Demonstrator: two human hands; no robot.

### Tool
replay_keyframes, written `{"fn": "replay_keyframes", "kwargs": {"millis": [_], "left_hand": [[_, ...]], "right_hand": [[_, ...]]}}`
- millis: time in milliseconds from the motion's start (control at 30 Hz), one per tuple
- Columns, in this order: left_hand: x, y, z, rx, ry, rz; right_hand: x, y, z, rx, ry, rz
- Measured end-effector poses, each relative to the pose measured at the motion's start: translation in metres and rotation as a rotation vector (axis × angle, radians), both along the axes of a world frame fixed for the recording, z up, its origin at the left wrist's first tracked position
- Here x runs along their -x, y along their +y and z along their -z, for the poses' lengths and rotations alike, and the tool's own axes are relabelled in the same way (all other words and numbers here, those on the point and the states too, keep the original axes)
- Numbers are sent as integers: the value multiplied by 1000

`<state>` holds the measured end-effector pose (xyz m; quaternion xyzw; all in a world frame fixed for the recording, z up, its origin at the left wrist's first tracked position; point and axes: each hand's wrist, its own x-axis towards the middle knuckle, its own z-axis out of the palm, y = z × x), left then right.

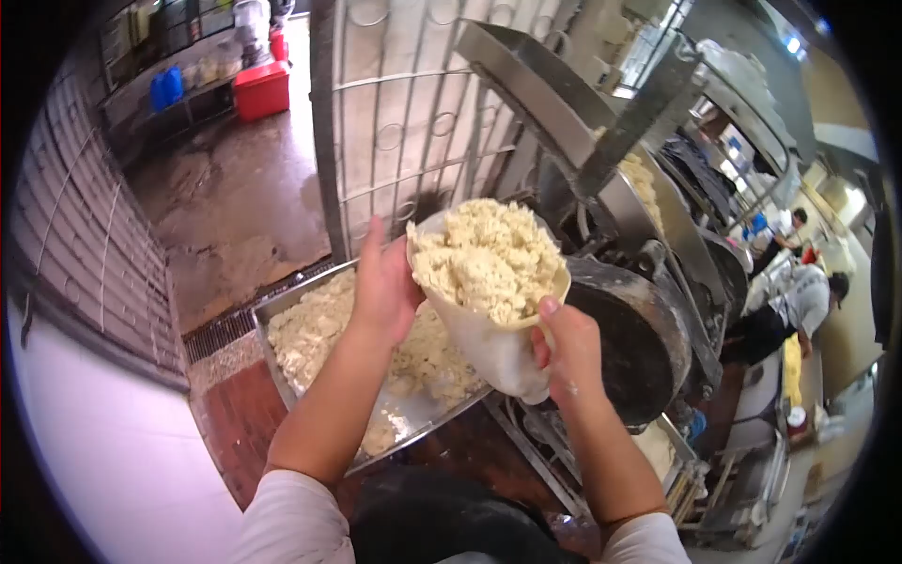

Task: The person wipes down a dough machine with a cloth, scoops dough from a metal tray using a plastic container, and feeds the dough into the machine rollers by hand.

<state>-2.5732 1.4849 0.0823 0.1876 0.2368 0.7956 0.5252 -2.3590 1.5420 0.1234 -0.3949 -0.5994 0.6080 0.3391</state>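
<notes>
A whitish container [498, 352], heaped with crumbly pale dough [489, 258], is held up between my hands. My left hand [385, 287] presses against its left side, with the thumb pointing up and the palm on the wall. My right hand [570, 348] grips the rim at the lower right, thumb on top and fingers curled beneath. Below and behind the container, a metal tray [272, 352] holds more loose dough [305, 334]; the container and my left arm hide part of it.
A machine with a round dark drum [625, 343] and a metal chute [554, 89] stands at the right. Barred gates [404, 103] rise ahead. A red bin [262, 91] is at the upper left. Two people [799, 305] bend over work at the far right.
</notes>
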Motion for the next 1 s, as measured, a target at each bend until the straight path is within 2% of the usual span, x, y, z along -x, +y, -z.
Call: {"fn": "replay_keyframes", "kwargs": {"millis": [33, 133, 300, 367, 500, 567, 633, 733, 800, 833, 900, 1000], "left_hand": [[7, -1, 7, 14, 7, -6], [49, 0, 35, 146, -8, 258], [80, 10, 65, 159, 120, 568], [84, 21, 66, 90, 215, 679], [71, 42, 27, -13, 388, 793], [55, 52, -13, -45, 556, 746], [29, 54, -65, 110, 795, 411], [8, 80, -103, 19, 718, 257], [-21, 95, -122, 14, 730, 214], [-37, 105, -128, 13, 735, 190], [-67, 131, -137, 7, 766, 210], [-107, 181, -144, 25, 853, 234]], "right_hand": [[4, -4, 11, 21, -19, -20], [12, -20, 35, 85, -47, -72], [14, -41, 47, 201, -83, -140], [10, -45, 48, 254, -46, -156], [-9, -47, 29, 341, 1, -122], [-30, -47, 6, 352, 74, -124], [-61, -42, -19, 360, 157, -128], [-115, -33, -66, 261, 254, -97], [-147, -26, -107, 171, 192, 143], [-170, -16, -120, 80, 164, 170], [-198, 3, -151, 45, 237, 322], [-262, 53, -174, -50, 204, 187]]}}
